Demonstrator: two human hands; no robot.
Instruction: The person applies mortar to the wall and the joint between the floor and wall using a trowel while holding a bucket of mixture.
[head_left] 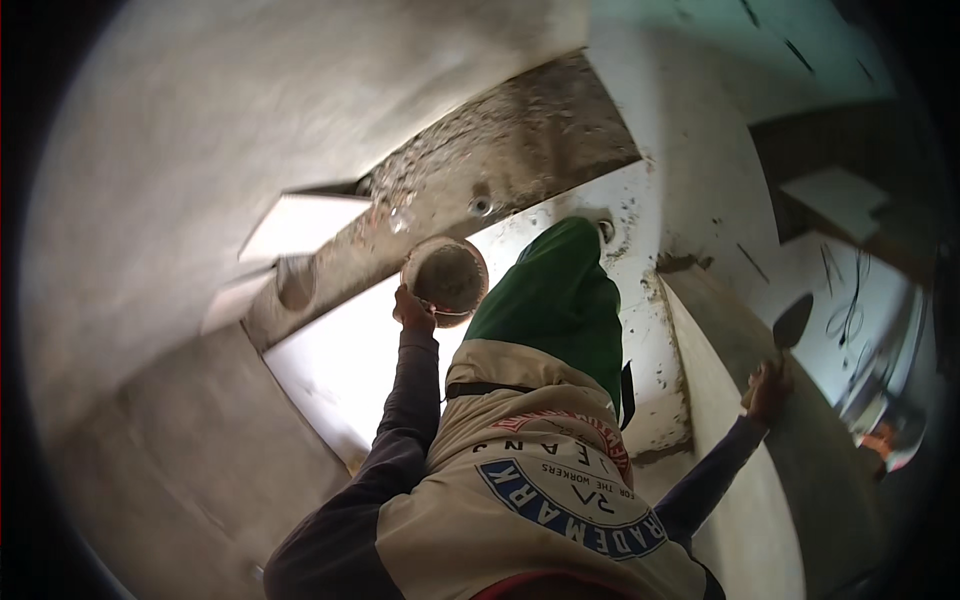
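At the middle left, my left hand (415, 309) is closed on the near rim of a round, shallow brown container (453, 275). A grey-brown material that looks like mortar or cement lies in it. Off to the right, my right hand (768, 391) is closed around the handle of a pointed trowel (793, 321). Its dark blade points up and away, beside a smooth grey surface (735, 335). Most of the trowel's handle is hidden by my fingers.
Beyond the container runs a rough, bare strip (520, 125) with a round pipe fitting (481, 206) in it. A white flat panel (305, 225) sits at its left. White floor (350, 360) lies below my left arm. Dark cables (853, 310) hang at the far right.
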